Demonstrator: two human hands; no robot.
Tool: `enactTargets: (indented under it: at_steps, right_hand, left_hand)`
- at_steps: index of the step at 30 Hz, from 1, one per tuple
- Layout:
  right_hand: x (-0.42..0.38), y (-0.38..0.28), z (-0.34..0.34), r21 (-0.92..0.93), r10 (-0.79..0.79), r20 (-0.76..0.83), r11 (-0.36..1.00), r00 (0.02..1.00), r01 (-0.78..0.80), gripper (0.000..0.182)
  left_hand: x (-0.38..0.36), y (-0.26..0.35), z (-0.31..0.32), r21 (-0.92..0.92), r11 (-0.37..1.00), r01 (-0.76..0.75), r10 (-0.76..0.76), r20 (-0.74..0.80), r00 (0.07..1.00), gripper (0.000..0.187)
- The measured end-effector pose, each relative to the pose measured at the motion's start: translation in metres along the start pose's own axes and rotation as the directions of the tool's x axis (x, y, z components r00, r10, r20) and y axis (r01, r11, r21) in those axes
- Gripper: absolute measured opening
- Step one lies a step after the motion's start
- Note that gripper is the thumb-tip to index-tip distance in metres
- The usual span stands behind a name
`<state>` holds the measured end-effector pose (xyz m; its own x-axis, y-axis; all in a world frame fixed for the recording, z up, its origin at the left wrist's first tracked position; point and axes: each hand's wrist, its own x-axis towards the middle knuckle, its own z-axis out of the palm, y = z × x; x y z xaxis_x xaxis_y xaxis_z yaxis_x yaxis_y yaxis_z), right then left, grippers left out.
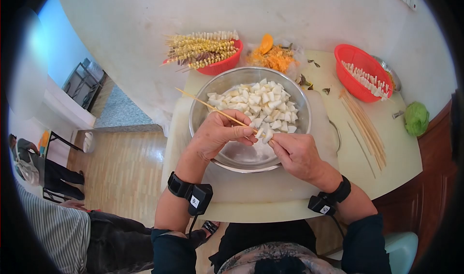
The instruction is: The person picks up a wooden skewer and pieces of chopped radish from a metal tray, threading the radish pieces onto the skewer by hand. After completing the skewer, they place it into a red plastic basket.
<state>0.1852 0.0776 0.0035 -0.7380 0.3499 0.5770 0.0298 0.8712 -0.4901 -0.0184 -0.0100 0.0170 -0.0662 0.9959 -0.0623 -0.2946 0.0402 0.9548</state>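
1. Left grip (225,132): clamped on the skewer (198,99), whose long end slants out past it.
2. Right grip (296,152): pinched together at the skewer's other end.
3. White pieces (264,133): between both grips, above the bowl (241,157).

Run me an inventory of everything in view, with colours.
Held skewer: one, tan, between both hands
Threaded pieces: few, white, on held skewer
Steel bowl: one, silver, mid-table
Chunks: many, white, in steel bowl
Baskets: two, red, table's far side
Loaded skewers: many, yellow, brown, white, in baskets
Orange shreds: one heap, orange, between baskets
Bare skewers: bundle, tan, right of board
Green vegetable: one, green, table's right edge
Small bowl: one, metallic, beside right basket
Cutting board: one, off-white, on table
Table: one, pale yellow, centre
Chair: one, pale green, lower right
Floor: one, tan, left
People: two, dark trousers, left side
Wrist devices: two, black, both wrists
Left hand: one, bare, gripping held skewer
Right hand: one, bare, at skewer's lower-right end
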Motion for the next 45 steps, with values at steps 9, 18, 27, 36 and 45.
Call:
enactTargets:
  at_steps: [9,18,27,36,45]
  right_hand:
    - [0.002,0.006,-0.001,0.164,0.187,-0.153,0.973,0.970,-0.161,0.007]
    - [0.002,0.008,0.003,0.134,0.128,-0.174,0.985,0.976,-0.106,0.005]
    - [0.002,0.006,0.002,0.149,0.173,-0.138,0.977,0.975,-0.153,0.005]
    - [0.001,0.007,0.002,0.191,0.224,-0.094,0.960,0.970,-0.203,0.005]
    - [0.000,0.007,0.001,0.219,0.251,-0.065,0.948,0.966,-0.232,0.005]
  left_hand:
    - [0.004,-0.003,-0.021,0.859,0.499,-0.112,0.437,-0.138,0.889,0.020]
    - [0.011,-0.024,-0.021,0.999,-0.034,-0.026,0.311,0.035,0.950,0.025]
    - [0.006,-0.019,-0.018,0.995,0.018,0.102,0.381,-0.101,0.919,0.011]
    - [0.004,-0.019,-0.014,0.974,-0.126,0.187,0.354,-0.132,0.926,0.007]
    - [0.009,-0.021,-0.024,0.983,-0.122,0.141,0.432,-0.075,0.899,0.011]
